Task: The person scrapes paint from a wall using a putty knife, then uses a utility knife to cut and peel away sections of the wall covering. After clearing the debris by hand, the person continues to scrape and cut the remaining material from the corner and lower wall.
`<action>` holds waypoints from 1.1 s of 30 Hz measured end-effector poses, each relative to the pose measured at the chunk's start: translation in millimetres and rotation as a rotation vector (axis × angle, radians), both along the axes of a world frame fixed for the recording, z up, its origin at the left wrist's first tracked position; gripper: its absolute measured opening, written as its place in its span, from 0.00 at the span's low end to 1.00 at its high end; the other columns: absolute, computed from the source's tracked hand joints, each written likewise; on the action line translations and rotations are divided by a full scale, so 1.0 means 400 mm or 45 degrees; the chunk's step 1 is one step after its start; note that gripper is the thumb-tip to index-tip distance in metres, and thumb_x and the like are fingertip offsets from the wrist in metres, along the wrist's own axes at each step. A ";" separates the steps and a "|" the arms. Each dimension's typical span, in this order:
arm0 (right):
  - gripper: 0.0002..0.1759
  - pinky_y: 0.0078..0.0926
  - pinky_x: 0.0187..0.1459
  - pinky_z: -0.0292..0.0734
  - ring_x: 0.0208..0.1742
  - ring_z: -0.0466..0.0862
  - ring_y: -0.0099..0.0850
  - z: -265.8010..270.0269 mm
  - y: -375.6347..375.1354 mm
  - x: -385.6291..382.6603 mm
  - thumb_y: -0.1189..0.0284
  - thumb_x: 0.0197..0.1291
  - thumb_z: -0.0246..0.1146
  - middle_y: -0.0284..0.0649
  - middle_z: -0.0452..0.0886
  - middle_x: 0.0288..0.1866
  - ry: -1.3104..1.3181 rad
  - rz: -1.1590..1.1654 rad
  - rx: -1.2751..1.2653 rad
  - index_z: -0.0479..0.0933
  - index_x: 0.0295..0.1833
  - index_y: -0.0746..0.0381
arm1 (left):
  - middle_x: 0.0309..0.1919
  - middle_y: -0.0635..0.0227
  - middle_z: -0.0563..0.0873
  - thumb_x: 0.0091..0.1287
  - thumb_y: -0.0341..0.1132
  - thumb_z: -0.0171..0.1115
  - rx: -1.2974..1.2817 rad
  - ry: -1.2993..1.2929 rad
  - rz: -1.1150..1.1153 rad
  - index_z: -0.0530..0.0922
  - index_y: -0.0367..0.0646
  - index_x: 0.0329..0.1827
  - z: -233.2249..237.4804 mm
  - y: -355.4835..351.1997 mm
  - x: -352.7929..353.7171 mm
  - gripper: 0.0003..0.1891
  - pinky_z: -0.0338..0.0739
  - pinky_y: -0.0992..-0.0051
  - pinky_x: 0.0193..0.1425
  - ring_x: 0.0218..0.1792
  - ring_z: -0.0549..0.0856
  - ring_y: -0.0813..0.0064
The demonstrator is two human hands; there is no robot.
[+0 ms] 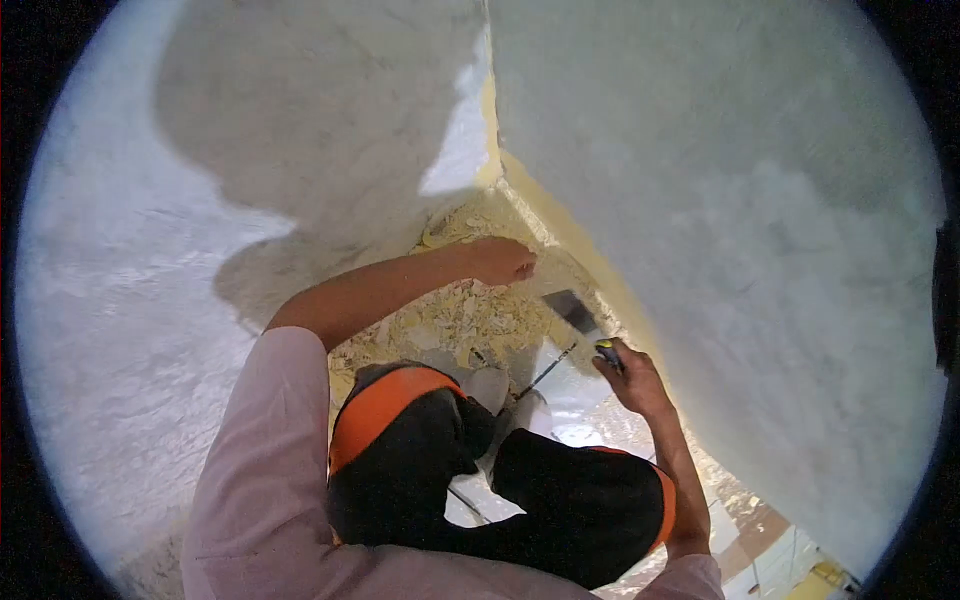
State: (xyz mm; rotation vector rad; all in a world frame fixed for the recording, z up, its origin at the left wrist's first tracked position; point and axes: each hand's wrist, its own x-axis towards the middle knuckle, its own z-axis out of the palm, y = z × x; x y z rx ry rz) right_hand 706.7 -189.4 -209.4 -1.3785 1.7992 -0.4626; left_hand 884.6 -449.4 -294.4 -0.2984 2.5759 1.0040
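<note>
Right grip (625, 375) closed round scraper (572, 312), blade low against wall (750, 200) — left grip (500, 260) on yellow flakes (465, 320), open or closed unclear

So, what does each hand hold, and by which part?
The right hand holds a scraper by its black-and-yellow handle. The left hand rests among yellow flakes; whether it grips any cannot be told.

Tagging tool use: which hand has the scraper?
The right hand grips the scraper by its handle, blade toward the wall base. The left hand shows no tool and rests by the yellow flakes in the corner.
</note>
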 end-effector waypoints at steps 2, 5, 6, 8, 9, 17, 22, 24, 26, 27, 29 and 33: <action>0.17 0.42 0.38 0.74 0.36 0.81 0.50 -0.054 0.032 0.000 0.60 0.64 0.52 0.54 0.79 0.32 0.043 -0.069 0.054 0.69 0.50 0.60 | 0.47 0.54 0.77 0.68 0.48 0.46 -0.070 -0.018 -0.039 0.74 0.40 0.44 -0.065 -0.006 0.011 0.19 0.70 0.59 0.54 0.50 0.76 0.56; 0.18 0.41 0.37 0.73 0.34 0.81 0.50 -0.095 0.047 0.017 0.59 0.65 0.49 0.54 0.78 0.28 0.037 -0.325 0.076 0.66 0.53 0.59 | 0.67 0.56 0.58 0.66 0.57 0.43 -0.521 0.018 -0.055 0.62 0.44 0.65 -0.170 -0.009 0.061 0.31 0.47 0.49 0.69 0.69 0.54 0.53; 0.18 0.41 0.37 0.73 0.34 0.81 0.50 -0.097 0.042 0.016 0.59 0.65 0.49 0.54 0.78 0.28 0.043 -0.361 0.087 0.66 0.53 0.59 | 0.67 0.56 0.58 0.66 0.57 0.43 -0.511 0.031 -0.089 0.62 0.44 0.65 -0.164 -0.002 0.072 0.31 0.47 0.49 0.69 0.69 0.54 0.53; 0.19 0.41 0.37 0.74 0.34 0.81 0.49 -0.091 0.034 0.022 0.59 0.65 0.49 0.54 0.79 0.31 0.013 -0.256 0.350 0.67 0.54 0.59 | 0.66 0.56 0.60 0.67 0.57 0.43 -0.710 0.025 -0.049 0.61 0.45 0.66 -0.149 0.020 0.104 0.31 0.47 0.48 0.69 0.69 0.54 0.53; 0.19 0.41 0.36 0.74 0.34 0.80 0.48 -0.124 0.055 0.023 0.61 0.64 0.50 0.53 0.78 0.31 0.108 -0.209 0.125 0.68 0.56 0.59 | 0.66 0.56 0.60 0.67 0.57 0.43 -0.685 0.031 -0.104 0.61 0.45 0.66 -0.156 0.026 0.124 0.31 0.47 0.48 0.69 0.69 0.54 0.53; 0.22 0.38 0.31 0.77 0.32 0.80 0.43 -0.271 -0.073 0.081 0.68 0.57 0.57 0.47 0.75 0.37 0.561 -0.219 -0.169 0.70 0.59 0.49 | 0.59 0.51 0.69 0.69 0.43 0.46 -0.626 0.283 0.427 0.68 0.38 0.57 -0.218 0.019 0.115 0.20 0.55 0.49 0.65 0.61 0.67 0.53; 0.22 0.37 0.34 0.76 0.31 0.77 0.42 -0.302 -0.142 0.187 0.69 0.57 0.58 0.43 0.74 0.36 0.365 -0.195 -0.231 0.72 0.59 0.50 | 0.53 0.50 0.73 0.68 0.39 0.47 -0.294 0.403 0.870 0.70 0.36 0.52 -0.136 -0.008 0.085 0.16 0.63 0.59 0.62 0.55 0.72 0.53; 0.24 0.36 0.34 0.75 0.30 0.77 0.40 -0.282 -0.087 0.174 0.70 0.56 0.58 0.41 0.73 0.35 0.373 -0.185 -0.327 0.70 0.60 0.48 | 0.52 0.49 0.74 0.68 0.39 0.48 -0.209 0.414 0.866 0.70 0.36 0.52 -0.129 -0.006 0.091 0.16 0.65 0.62 0.61 0.55 0.73 0.52; 0.26 0.36 0.38 0.73 0.34 0.76 0.38 -0.278 0.010 0.137 0.71 0.53 0.61 0.40 0.74 0.35 0.496 -0.124 -0.398 0.70 0.60 0.50 | 0.59 0.50 0.69 0.68 0.43 0.47 -0.373 0.555 0.616 0.67 0.38 0.57 -0.166 -0.011 0.090 0.21 0.60 0.59 0.65 0.61 0.68 0.54; 0.25 0.35 0.40 0.70 0.37 0.76 0.38 -0.272 0.067 0.128 0.72 0.51 0.62 0.40 0.74 0.35 0.554 -0.171 -0.371 0.71 0.58 0.53 | 0.59 0.50 0.69 0.68 0.43 0.47 -0.359 0.571 0.607 0.67 0.38 0.57 -0.170 -0.001 0.075 0.21 0.60 0.59 0.65 0.61 0.68 0.54; 0.24 0.34 0.45 0.67 0.41 0.75 0.37 -0.283 0.194 0.108 0.74 0.47 0.64 0.40 0.74 0.35 0.618 -0.259 -0.376 0.73 0.54 0.58 | 0.65 0.52 0.61 0.69 0.51 0.44 -0.694 0.442 0.156 0.62 0.42 0.64 -0.176 0.025 0.056 0.27 0.54 0.54 0.68 0.66 0.61 0.56; 0.24 0.36 0.44 0.67 0.44 0.73 0.40 -0.350 0.482 0.091 0.75 0.45 0.65 0.41 0.74 0.39 0.724 -0.469 -0.380 0.73 0.52 0.59 | 0.68 0.54 0.57 0.68 0.53 0.43 -0.726 0.275 0.010 0.59 0.43 0.66 -0.220 0.064 0.063 0.30 0.48 0.52 0.69 0.68 0.57 0.57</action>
